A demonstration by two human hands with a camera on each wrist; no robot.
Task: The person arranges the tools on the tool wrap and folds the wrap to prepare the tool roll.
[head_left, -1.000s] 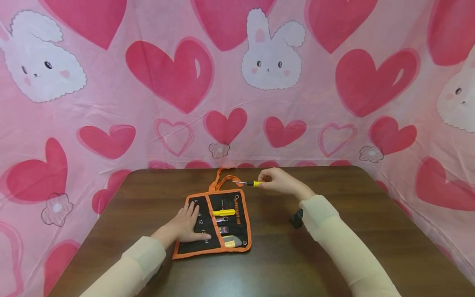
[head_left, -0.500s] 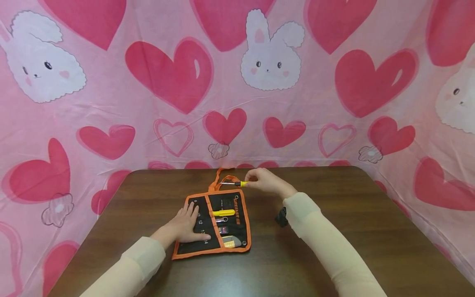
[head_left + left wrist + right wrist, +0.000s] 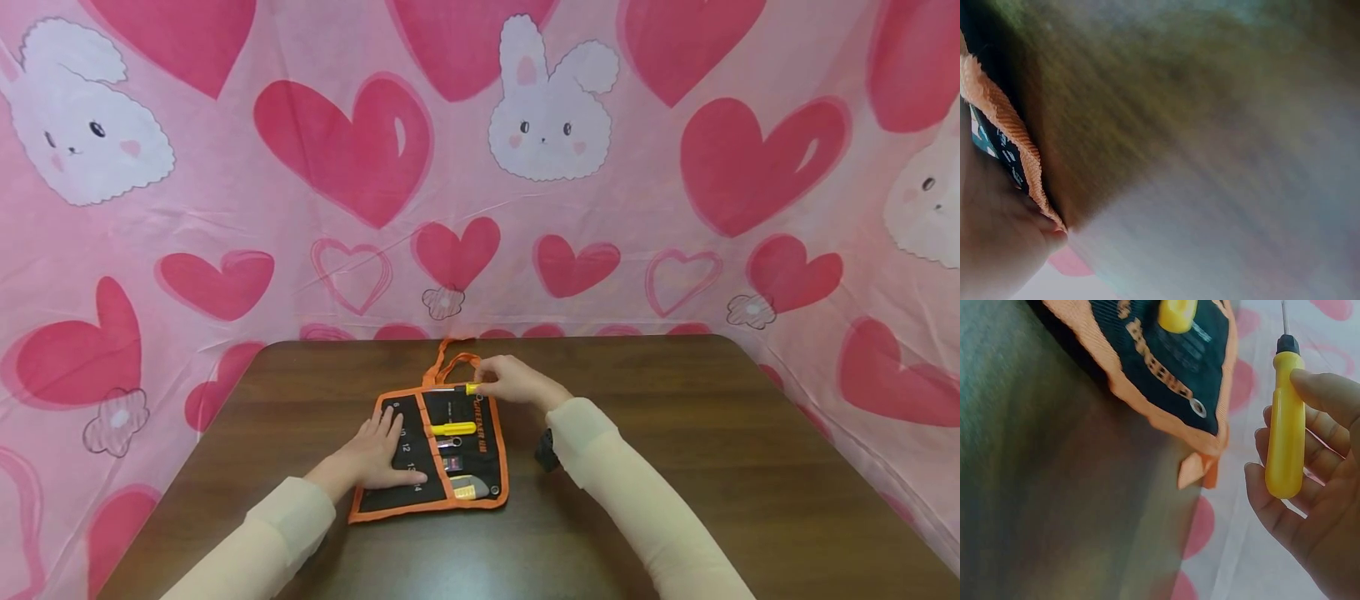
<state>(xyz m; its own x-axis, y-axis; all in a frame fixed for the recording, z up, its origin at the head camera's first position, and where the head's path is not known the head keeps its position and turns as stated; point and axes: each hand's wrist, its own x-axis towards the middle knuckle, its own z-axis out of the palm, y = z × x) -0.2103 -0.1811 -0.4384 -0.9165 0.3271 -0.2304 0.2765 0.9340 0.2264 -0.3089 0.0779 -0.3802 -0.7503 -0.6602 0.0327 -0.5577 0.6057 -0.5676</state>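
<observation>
A black tool pouch (image 3: pixel 480 475) with orange edging lies spread on the table. My left hand (image 3: pixel 378 454) rests with spread fingers on its numbered left half; the left wrist view shows only part of that hand (image 3: pixel 997 244) by the orange edge. At the pouch's far right corner, my right hand (image 3: pixel 517 382) pinches a screwdriver (image 3: pixel 1286 437) by its yellow handle. Its thin shaft points left over the pouch's upper edge; whether the tip is in a pocket I cannot tell. A second yellow handle (image 3: pixel 454 429) sticks out of a pocket, above a utility knife (image 3: pixel 470 487).
An orange tie strap (image 3: pixel 437 367) trails from the pouch's far edge. Between the yellow handle and the knife, a small metal ring-ended tool (image 3: pixel 452 443) sits in a pocket. The brown wooden table (image 3: pixel 637 433) meets a pink heart-patterned cloth (image 3: pixel 480 192) behind.
My right hand has moved left and slightly nearer, bringing the screwdriver from beyond the pouch's corner to over its far edge. The left hand and pouch have stayed still.
</observation>
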